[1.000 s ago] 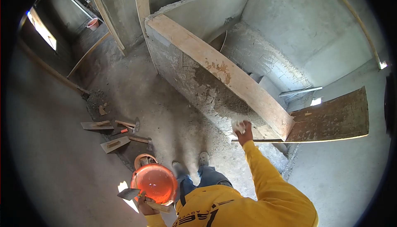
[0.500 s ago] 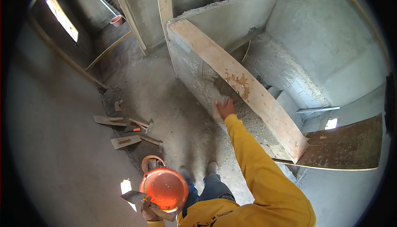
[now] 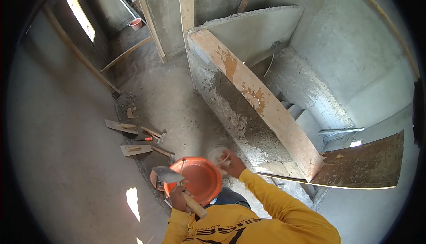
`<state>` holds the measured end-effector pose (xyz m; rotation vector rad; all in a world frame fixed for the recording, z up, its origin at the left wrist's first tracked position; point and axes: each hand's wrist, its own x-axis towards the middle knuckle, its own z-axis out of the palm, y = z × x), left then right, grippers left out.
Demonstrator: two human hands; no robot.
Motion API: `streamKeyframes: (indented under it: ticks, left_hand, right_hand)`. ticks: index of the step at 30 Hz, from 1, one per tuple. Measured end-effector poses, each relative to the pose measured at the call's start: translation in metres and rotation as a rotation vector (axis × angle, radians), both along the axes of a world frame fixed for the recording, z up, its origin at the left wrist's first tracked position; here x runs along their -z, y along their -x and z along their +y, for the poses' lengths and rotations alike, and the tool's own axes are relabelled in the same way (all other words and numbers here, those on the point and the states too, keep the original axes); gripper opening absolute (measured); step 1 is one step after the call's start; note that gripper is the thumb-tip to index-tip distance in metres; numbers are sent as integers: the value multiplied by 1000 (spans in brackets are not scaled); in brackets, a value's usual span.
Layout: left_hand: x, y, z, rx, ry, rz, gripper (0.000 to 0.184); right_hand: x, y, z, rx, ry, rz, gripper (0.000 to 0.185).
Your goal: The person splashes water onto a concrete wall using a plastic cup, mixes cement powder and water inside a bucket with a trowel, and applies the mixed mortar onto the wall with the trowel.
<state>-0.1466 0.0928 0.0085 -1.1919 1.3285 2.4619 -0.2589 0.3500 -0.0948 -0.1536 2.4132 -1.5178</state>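
My left hand is closed around a trowel, its wooden handle toward my body and its blade over the basin's rim. Against those fingers is the edge of an orange basin, held in front of my waist; whether they also grip it is hard to tell. My right hand has its fingers closed on a small whitish cup, blurred by motion, at the basin's right rim. Beyond it runs a wooden board along the top of a rough, partly plastered low wall, with wet patches on the board.
Two plastering floats, a hammer and another wooden-handled tool lie on the floor at left. A brown panel juts out at right. A reddish bucket stands in the far room.
My right hand has come back from the low wall to the basin with the cup. My left hand, trowel and basin have risen and shifted right. A further wet patch shows on the board.
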Motion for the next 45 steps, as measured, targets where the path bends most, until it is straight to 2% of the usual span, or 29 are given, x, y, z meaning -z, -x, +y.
streamKeyframes:
  ticks: [4,7,10,13,16,17,20,21,24,25,28,30,32,36,39,42,45]
  left_hand:
    - [-23,30,21,140,8,30,28]
    - [-44,50,23,249,-21,86,28]
    - [-66,74,16,322,-78,87,29]
    - [-71,103,-1,370,-167,68,29]
    - [-70,137,-22,454,-226,24,28]
    - [-69,150,-29,483,-246,12,28]
    - [-52,188,-58,540,-268,11,28]
    - [-45,200,-70,546,-267,4,28]
    - [-27,234,-109,532,-240,-26,30]
    - [-22,245,-124,526,-226,-35,30]
    - [0,267,-166,408,-153,-110,31]
    - [5,277,-194,350,-121,-87,28]
    - [17,281,-222,280,-81,-78,28]
    - [26,287,-271,134,55,-113,28]
    - [34,291,-312,73,179,-80,30]
    - [41,292,-347,-57,182,-101,31]
    - [55,287,-377,-132,178,-94,29]
  right_hand:
    - [-19,-6,-55,-328,-130,-79,59]
    - [17,11,-82,-521,-458,-93,53]
    - [99,34,-92,-466,-658,-345,44]
    - [84,48,-104,-183,-798,-312,40]
    - [118,79,-117,-140,-651,-391,40]
    - [147,86,-120,-14,-411,-400,47]
    - [112,105,-141,-8,-188,-367,55]
    - [157,115,-141,-139,-195,-330,56]
    - [165,135,-172,96,257,-150,60]
    - [136,155,-170,12,43,-168,70]
    - [79,225,-188,136,196,-234,73]
    - [71,287,-195,211,187,-185,73]
    - [38,353,-195,275,76,-102,73]
    - [27,447,-167,587,158,3,74]
    - [23,446,-142,711,-109,127,74]
    - [49,406,-112,736,-80,294,73]
    - [57,342,-83,751,-140,177,73]
